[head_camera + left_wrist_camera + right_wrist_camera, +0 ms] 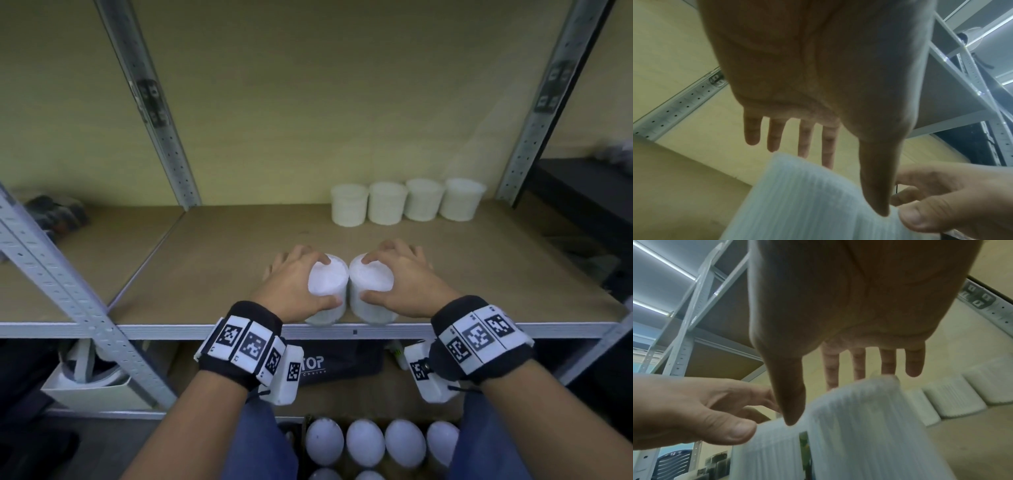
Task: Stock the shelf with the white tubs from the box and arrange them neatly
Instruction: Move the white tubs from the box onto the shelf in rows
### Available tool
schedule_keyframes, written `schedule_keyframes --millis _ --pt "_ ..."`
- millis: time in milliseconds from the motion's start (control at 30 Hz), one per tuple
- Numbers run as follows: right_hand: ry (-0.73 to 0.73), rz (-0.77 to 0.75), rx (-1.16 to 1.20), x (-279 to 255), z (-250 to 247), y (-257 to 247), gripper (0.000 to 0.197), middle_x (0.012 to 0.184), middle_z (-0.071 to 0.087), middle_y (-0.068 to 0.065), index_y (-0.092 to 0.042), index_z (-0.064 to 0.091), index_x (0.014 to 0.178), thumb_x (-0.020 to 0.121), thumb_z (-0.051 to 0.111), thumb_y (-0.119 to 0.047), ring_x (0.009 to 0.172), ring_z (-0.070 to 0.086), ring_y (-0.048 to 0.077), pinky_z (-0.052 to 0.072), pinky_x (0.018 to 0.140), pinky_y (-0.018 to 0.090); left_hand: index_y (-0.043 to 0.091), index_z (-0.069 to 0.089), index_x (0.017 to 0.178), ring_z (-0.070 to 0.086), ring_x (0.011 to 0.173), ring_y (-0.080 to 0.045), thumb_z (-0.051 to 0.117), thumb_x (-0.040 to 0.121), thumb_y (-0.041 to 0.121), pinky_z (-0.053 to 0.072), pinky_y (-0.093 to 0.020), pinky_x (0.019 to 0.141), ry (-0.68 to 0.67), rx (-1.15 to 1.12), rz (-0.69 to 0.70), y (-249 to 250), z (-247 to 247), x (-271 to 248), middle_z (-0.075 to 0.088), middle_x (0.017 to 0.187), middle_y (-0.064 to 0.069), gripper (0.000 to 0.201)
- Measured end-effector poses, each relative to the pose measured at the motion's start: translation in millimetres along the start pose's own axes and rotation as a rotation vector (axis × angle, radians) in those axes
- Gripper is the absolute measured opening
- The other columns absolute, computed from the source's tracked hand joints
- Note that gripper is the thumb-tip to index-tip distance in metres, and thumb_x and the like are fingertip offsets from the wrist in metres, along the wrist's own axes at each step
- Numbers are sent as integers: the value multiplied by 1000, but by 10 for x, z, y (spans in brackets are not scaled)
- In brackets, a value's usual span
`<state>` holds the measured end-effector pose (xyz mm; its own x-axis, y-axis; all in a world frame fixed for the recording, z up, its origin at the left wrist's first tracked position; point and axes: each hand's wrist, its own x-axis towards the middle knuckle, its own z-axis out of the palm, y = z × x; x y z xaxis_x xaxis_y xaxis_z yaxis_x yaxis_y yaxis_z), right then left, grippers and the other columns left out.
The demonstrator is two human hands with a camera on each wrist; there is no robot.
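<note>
Two white ribbed tubs stand side by side, touching, at the front edge of the brown shelf board [222,274]. My left hand [330,281] grips the left tub [323,317] from above, thumb on the near side and fingers over the far rim. In the same way my right hand [365,278] grips the right tub [375,315]. The left wrist view shows the left tub [797,203] under my palm; the right wrist view shows the right tub [869,426]. Several more tubs [407,202] form a row at the back right. The box [363,445] below holds several more.
Perforated metal uprights [164,137] [534,137] frame the shelf bay, and another slants at the near left [68,291]. Dark objects [58,212] lie in the left bay. Below the shelf are a dark bag [342,363] and a white container [92,387].
</note>
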<state>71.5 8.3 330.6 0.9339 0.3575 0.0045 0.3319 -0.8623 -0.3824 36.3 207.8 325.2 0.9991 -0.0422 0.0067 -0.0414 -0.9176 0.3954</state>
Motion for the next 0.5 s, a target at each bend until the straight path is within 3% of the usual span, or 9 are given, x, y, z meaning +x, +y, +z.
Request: schedule_keyframes --millis 100,267,500 --pt "39 -17 -27 -64 -78 -13 44 136 41 -6 -33 56 122 81 64 -45 125 34 22 29 105 38 37 50 122 30 126 -14 65 76 53 27 -32 101 36 35 28 60 -27 -61 40 134 14 51" --pt "51 -50 -44 -137 -97 -1 30 122 52 -1 -23 63 115 86 61 -31 122 44 20 36 103 33 28 58 116 40 122 -15 64 83 33 32 -25 95 -1 3 35 139 -76 -117 50 125 6 34" --pt "61 -61 -55 -191 -48 17 23 122 58 1 -17 64 110 89 59 -23 118 47 19 39 96 29 23 63 114 47 121 -14 58 85 14 34 -21 90 -5 2 14 180 -95 -177 54 129 2 31"
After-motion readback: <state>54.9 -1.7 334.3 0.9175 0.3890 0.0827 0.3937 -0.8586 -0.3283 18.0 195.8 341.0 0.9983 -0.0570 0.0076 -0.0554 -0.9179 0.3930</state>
